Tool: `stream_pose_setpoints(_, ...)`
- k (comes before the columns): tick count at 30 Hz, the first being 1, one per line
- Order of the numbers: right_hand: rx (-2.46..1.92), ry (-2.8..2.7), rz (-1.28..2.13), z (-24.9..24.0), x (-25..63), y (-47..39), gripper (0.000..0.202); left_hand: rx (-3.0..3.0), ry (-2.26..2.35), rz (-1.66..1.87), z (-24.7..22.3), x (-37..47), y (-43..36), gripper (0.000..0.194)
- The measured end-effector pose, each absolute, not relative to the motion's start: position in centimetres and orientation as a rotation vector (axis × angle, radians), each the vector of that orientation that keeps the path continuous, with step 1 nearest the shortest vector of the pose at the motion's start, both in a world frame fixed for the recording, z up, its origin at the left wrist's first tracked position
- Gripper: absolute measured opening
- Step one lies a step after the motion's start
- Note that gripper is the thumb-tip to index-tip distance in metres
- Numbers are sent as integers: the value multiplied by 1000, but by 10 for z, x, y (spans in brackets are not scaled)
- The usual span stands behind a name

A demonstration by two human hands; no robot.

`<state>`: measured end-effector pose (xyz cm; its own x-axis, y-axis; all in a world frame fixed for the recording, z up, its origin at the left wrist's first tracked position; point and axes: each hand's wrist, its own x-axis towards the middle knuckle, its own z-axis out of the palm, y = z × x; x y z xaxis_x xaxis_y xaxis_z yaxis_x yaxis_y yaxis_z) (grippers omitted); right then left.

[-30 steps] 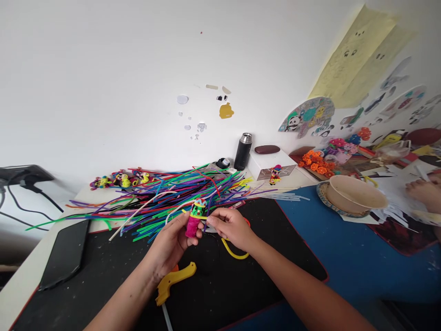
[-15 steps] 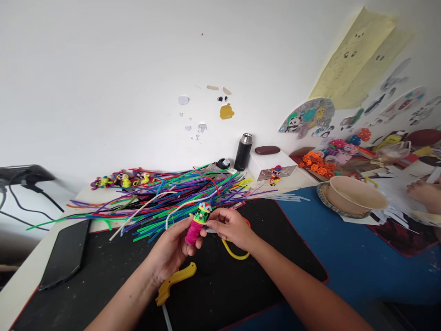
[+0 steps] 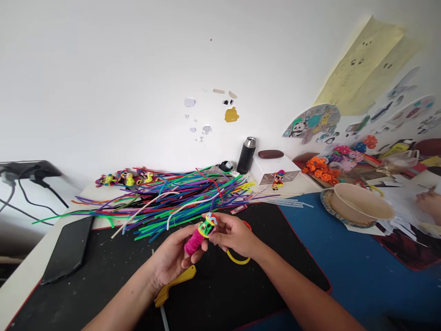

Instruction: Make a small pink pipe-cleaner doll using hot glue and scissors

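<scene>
A pipe-cleaner figure [image 3: 195, 242] has a pink wound body and a green, yellow and light-blue top. My left hand [image 3: 171, 255] is closed round its pink lower part. My right hand [image 3: 237, 235] pinches the figure's upper end at its right side. Both hands are above the black mat [image 3: 255, 285]. A yellow-handled tool [image 3: 177, 280] lies under my left wrist, and a yellow loop [image 3: 237, 261] shows below my right hand. Behind the hands spreads a pile of coloured pipe cleaners [image 3: 186, 202].
A phone [image 3: 69, 248] lies on the left. At the back stand a black bottle [image 3: 246, 156], a white box [image 3: 275, 168] and a small figure [image 3: 278, 180]. On the right are a bowl [image 3: 361, 204], orange flowers [image 3: 320, 170] and another person's hand [image 3: 429, 204].
The figure's top has tilted to the right, and my right hand has moved slightly down around it. The view has shifted a little, so the surroundings appear slightly lower and farther right.
</scene>
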<state>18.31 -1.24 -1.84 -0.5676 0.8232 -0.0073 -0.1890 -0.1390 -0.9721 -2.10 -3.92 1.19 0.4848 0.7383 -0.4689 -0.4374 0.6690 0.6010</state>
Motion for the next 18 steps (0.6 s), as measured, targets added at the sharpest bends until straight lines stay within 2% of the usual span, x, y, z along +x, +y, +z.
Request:
stream_pose_setpoints(6, -722, -1508, 1838, -8, 186, -16, 44, 493, 777, 679, 8, -22, -39, 32)
stream_pose_setpoints(9, -744, -1510, 1857, -6, 186, -18, 44, 541, 782, 638, 5, -23, -40, 40)
stream_pose_setpoints(14, -826, -1494, 1863, -6, 186, -21, 56, 577, 762, 619, 0, -24, -40, 41)
stream_pose_setpoints(18, -881, -1482, 1826, -8, 186, -21, 50, 565, 759, 625, -1, -25, -37, 41)
